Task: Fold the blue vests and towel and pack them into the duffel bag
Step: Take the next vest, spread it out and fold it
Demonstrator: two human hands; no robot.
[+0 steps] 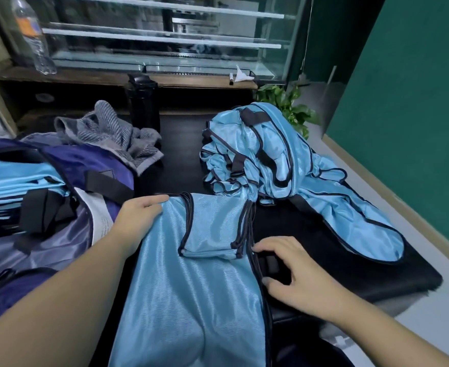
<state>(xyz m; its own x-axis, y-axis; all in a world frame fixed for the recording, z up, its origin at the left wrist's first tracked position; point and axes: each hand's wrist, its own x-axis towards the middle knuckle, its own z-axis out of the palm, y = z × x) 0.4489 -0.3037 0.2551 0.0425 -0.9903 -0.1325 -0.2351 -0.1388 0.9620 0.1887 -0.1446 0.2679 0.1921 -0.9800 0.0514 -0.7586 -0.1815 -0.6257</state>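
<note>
Right of the bag, our left hand lies flat on the thin, slippery vest while our right hand, grip loose, fingers its bound edge, the surest hold.

Vest at center bottom: light-blue synthetic cloth, fine mesh weave, satin sheen, w/ dark matt binding along edges. Vest pile at center right: same shiny blue fabric, crumpled, black matt straps. Towel at upper left: grey ribbed cloth, matt, rough-looking. Duffel bag at left: purple-blue nylon-type fabric, slight gloss, black webbing straps. Worktop: black, matt. Bottle at top left: clear crinkled plastic, orange label. Tumbler: black, semi-gloss. Display case at top: glass.
</note>
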